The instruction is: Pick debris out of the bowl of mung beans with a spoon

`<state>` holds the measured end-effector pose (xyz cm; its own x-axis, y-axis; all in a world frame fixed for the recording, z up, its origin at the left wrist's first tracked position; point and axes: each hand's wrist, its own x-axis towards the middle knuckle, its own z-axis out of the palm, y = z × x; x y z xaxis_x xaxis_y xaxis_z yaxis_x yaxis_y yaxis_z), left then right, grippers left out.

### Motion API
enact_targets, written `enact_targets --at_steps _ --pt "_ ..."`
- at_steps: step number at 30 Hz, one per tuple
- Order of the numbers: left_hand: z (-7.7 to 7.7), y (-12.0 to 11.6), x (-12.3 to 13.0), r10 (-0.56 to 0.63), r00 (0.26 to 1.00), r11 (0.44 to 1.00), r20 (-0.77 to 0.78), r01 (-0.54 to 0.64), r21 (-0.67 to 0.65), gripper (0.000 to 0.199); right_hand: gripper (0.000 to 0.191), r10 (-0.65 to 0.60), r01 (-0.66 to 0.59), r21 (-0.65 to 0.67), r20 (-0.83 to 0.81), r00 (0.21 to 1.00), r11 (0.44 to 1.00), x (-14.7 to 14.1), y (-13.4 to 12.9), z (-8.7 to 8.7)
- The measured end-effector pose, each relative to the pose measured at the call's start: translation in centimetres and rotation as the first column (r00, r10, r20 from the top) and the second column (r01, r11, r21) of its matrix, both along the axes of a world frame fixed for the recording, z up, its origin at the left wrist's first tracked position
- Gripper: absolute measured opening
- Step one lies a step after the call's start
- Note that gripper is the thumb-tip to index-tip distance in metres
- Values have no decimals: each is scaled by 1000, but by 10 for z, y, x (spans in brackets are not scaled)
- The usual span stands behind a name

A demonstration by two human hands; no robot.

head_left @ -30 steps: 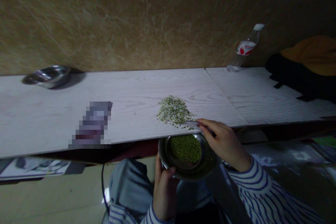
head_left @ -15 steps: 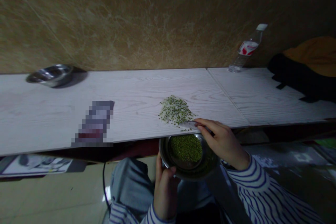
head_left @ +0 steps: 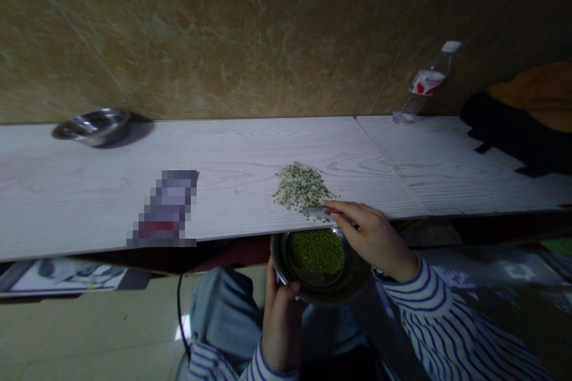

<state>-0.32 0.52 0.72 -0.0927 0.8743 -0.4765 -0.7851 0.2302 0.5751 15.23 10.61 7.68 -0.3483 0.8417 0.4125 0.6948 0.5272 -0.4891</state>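
Note:
My left hand (head_left: 282,318) grips the rim of a metal bowl (head_left: 313,294), thumb on the near side. The bowl sits just below the table's front edge, tilted a little, and holds many green mung beans (head_left: 317,250). In my right hand (head_left: 373,235) is a spoon (head_left: 316,212), pinched between thumb and fingers. Its head lies low on the tabletop at the near side of a pile of mung beans mixed with white grains (head_left: 301,186), which look like rice. A few loose beans lie near the table edge, above the bowl.
A second metal bowl (head_left: 95,128) stands at the back left of the white table (head_left: 232,149). A pixelated flat object (head_left: 167,205) lies nearer the front. Towards the right are a plastic bottle (head_left: 422,86) and a black and orange bag or cloth (head_left: 527,116). A wall closes the back.
My right hand has moved slightly left, with the spoon's head further along the pile's near edge. My left hand and the bowl stay in place. The view has shifted a little.

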Motion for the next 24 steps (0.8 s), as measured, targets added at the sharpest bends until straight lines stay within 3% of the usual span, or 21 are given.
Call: enact_targets --at_steps 8,15,24 --pt "3 2 0 -3 1000 1000 -11 4 19 67 28 75 -74 -33 29 997 997 2 -10 10" --pt "-1 0 -2 -4 1000 1000 -15 4 10 65 26 -68 68 -10 5 998 998 10 -9 4" --pt "3 -1 -6 -12 1000 1000 -11 12 15 64 28 -81 83 72 -18 997 994 0 -1 0"
